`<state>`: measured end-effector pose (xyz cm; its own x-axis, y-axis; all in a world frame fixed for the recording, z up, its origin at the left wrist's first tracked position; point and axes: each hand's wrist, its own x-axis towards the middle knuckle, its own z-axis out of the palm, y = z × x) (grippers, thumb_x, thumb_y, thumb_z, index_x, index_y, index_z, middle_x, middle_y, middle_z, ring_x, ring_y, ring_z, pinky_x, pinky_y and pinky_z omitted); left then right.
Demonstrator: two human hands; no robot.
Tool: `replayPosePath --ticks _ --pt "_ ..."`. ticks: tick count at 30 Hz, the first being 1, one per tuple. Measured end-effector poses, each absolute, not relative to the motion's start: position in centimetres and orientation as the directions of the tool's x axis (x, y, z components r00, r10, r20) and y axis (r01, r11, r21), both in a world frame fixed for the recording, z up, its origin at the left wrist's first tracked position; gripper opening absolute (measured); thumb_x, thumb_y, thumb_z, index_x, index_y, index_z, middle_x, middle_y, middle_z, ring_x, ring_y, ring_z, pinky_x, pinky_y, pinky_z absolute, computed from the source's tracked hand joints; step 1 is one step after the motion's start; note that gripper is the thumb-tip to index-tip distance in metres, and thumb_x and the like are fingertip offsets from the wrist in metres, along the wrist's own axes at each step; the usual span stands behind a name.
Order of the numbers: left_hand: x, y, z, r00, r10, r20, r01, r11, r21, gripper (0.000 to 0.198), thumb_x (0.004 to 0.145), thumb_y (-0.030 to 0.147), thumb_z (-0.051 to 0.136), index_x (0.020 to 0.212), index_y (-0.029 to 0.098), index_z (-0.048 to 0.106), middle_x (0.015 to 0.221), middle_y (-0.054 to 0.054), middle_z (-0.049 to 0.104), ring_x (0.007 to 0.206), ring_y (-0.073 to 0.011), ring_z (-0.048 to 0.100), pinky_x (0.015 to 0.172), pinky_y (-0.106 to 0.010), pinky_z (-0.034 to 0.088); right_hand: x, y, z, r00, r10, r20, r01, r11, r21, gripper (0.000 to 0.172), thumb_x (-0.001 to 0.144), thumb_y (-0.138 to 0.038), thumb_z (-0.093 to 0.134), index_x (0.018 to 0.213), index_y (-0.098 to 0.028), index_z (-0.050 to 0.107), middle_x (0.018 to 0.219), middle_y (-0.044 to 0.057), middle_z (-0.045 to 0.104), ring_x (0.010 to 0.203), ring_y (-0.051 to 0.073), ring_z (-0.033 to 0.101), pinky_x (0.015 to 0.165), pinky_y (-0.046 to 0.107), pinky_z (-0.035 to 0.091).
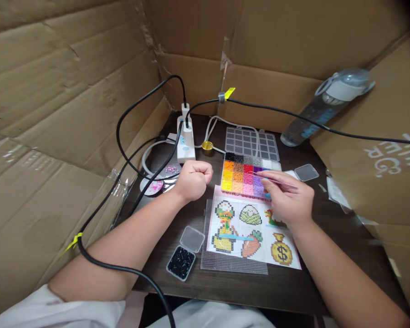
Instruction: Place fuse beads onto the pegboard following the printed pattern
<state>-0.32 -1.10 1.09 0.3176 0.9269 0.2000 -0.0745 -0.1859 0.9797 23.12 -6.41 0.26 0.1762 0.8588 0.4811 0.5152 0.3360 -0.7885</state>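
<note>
My right hand (290, 196) pinches pink tweezers (282, 183), their tips over the red and purple compartments of the bead box (222, 175). Whether a bead sits between the tips is too small to tell. To the left, my left hand (194, 180) rests as a closed fist beside the box, with nothing showing from it. In front of the box lies a pattern sheet (237, 223) with pixel pictures, including a carrot and a money bag. Bead shapes and a thin blue strip lie on it. A clear pegboard (234, 265) shows under the sheet.
An open small case (181, 263) holds black beads at front left. A white power strip (186, 146) stands behind my left fist, and a black cable (119, 266) crosses my left forearm. A water bottle (324, 109) leans at back right. Cardboard walls (276, 95) enclose the table.
</note>
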Motion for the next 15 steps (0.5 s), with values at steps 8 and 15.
replayPosePath --ticks 8,15 --pt "-0.4 -0.8 1.2 0.300 0.941 0.157 -0.085 -0.137 0.987 0.011 0.047 0.013 0.041 0.039 0.018 0.035 0.040 0.003 0.029 0.043 -0.0065 0.025 0.046 -0.026 0.014 21.8 -5.7 0.3 0.087 0.904 0.419 0.481 0.331 -0.812 0.012 0.081 -0.024 0.066 0.085 -0.024 0.077 0.088 0.005 0.077 0.086 0.021 0.072 0.085 0.042 0.060" --pt "-0.3 -0.7 1.2 0.282 0.951 0.128 -0.127 -0.095 0.987 0.013 0.047 0.011 0.042 0.039 0.018 0.035 0.040 0.003 0.030 0.042 -0.0062 0.026 0.045 -0.025 0.014 20.6 -5.4 -0.7 0.097 0.978 0.186 0.295 0.150 -0.944 0.016 0.080 -0.029 0.067 0.088 -0.021 0.077 0.096 0.008 0.075 0.066 0.015 0.070 0.058 0.032 0.062"
